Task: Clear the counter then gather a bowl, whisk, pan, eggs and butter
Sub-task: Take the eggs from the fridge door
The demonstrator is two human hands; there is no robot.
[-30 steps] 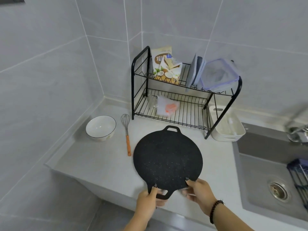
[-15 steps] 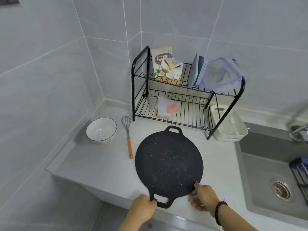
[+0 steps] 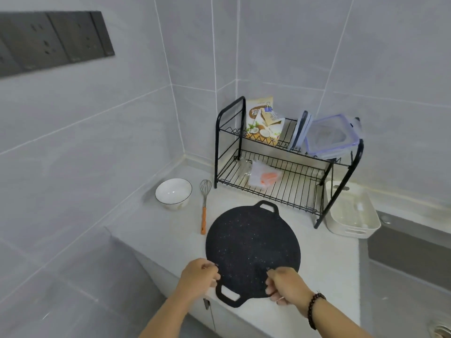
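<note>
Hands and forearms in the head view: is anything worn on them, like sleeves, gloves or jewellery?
Both forearms are bare, with no sleeves in view and no gloves. The right hand has a dark beaded bracelet around its wrist. The left hand and its wrist show nothing worn.

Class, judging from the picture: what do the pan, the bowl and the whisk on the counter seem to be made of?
Pan: likely coated metal, matte black with pale speckles.
Bowl: probably glazed ceramic, glossy white with a thin dark rim line.
Whisk: shiny metal wire loops; the orange handle looks like plastic or silicone.
</note>
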